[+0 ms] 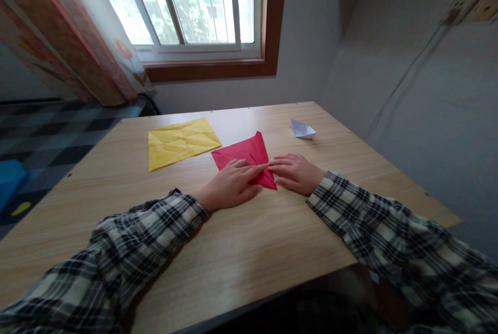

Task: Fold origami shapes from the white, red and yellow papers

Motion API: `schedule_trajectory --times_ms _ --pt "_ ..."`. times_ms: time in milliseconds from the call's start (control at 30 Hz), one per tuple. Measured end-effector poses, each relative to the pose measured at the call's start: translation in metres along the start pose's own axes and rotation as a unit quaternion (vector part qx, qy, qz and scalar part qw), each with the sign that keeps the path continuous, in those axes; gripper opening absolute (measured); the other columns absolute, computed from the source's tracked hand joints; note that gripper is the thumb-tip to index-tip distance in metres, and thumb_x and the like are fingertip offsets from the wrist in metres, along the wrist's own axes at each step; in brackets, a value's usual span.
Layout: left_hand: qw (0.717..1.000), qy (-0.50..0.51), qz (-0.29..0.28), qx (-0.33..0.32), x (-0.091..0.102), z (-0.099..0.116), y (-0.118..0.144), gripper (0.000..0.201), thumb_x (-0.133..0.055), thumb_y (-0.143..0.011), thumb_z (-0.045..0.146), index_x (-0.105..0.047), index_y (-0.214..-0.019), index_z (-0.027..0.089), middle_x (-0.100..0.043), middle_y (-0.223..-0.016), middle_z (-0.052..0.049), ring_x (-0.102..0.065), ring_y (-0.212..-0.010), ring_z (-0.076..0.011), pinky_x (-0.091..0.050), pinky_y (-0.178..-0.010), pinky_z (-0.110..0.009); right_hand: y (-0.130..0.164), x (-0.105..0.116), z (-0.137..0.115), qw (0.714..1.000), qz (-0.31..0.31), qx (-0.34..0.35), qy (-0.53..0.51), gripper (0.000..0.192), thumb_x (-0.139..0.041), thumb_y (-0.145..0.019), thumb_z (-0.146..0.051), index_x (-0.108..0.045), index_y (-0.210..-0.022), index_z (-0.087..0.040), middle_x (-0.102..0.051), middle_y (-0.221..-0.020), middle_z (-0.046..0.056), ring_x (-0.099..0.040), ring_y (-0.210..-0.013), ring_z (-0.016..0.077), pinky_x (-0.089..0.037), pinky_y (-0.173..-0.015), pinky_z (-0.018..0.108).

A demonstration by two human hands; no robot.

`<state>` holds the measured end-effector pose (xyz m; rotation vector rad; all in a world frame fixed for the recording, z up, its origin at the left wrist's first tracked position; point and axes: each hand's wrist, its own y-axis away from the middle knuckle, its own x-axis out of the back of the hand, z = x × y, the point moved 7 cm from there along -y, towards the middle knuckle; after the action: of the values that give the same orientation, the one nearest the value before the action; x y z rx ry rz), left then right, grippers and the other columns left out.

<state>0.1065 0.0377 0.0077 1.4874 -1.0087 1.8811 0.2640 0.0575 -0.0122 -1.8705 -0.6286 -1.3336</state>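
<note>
A red sheet of paper (243,151) with fold lines lies on the wooden table, its far right corner sticking up a little. Across its near part rests my left hand (237,181), flat with the fingers stretched out to the right. My right hand (295,172) is at the paper's right edge, fingers extended to the left, their tips by the left hand's index fingertip. Both hands cover part of the red paper. Behind the left hand lies a creased yellow sheet of paper (181,142). A small folded white paper boat (302,129) stands beyond the right hand.
The table (233,251) has its near edge close to my body. A window (194,7) and a curtain (70,28) are behind it. On the right wall (420,95) a cable runs down from a socket (472,8). A checked cloth surface (50,129) lies left.
</note>
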Motion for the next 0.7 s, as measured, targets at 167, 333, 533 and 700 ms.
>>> schedule_trajectory --times_ms 167,333,533,700 --pt "0.999 0.029 0.026 -0.013 0.001 -0.001 0.001 0.054 -0.058 -0.095 0.036 -0.050 -0.147 0.022 -0.065 -0.130 -0.012 -0.052 -0.126 -0.0300 -0.039 -0.110 -0.051 0.001 0.000 -0.002 1.000 -0.010 -0.010 0.019 0.046 -0.057 -0.096 -0.048 -0.063 -0.136 -0.026 -0.062 -0.142 0.010 -0.051 -0.136 0.0306 -0.036 -0.111 0.056" --pt "0.998 0.065 0.008 -0.014 -0.002 -0.002 -0.001 0.053 -0.057 -0.096 0.033 -0.049 -0.147 0.021 -0.065 -0.129 -0.012 -0.058 -0.119 -0.0270 -0.046 -0.104 -0.045 0.001 0.001 0.000 0.998 -0.016 -0.033 0.045 0.053 -0.060 -0.093 -0.051 -0.062 -0.138 -0.022 -0.059 -0.145 0.013 -0.048 -0.138 0.0332 -0.034 -0.113 0.056" --pt "0.998 0.055 0.015 0.004 -0.003 -0.005 0.000 0.052 -0.057 -0.097 0.036 -0.050 -0.145 0.018 -0.066 -0.130 -0.012 -0.060 -0.118 -0.0272 -0.048 -0.103 -0.044 0.000 0.009 -0.002 0.999 0.034 -0.004 0.033 0.037 -0.062 -0.093 -0.035 -0.068 -0.128 -0.023 -0.064 -0.140 0.011 -0.053 -0.133 0.0295 -0.038 -0.111 0.052" --pt "0.997 0.072 0.022 0.016 -0.002 -0.006 0.000 0.045 -0.060 -0.095 0.038 -0.057 -0.136 0.019 -0.066 -0.132 -0.011 -0.061 -0.120 -0.0266 -0.048 -0.105 -0.044 -0.001 0.010 -0.009 0.998 0.040 0.045 0.010 0.025 -0.055 -0.098 -0.032 -0.076 -0.109 -0.025 -0.076 -0.116 0.006 -0.067 -0.112 0.0237 -0.044 -0.102 0.046"
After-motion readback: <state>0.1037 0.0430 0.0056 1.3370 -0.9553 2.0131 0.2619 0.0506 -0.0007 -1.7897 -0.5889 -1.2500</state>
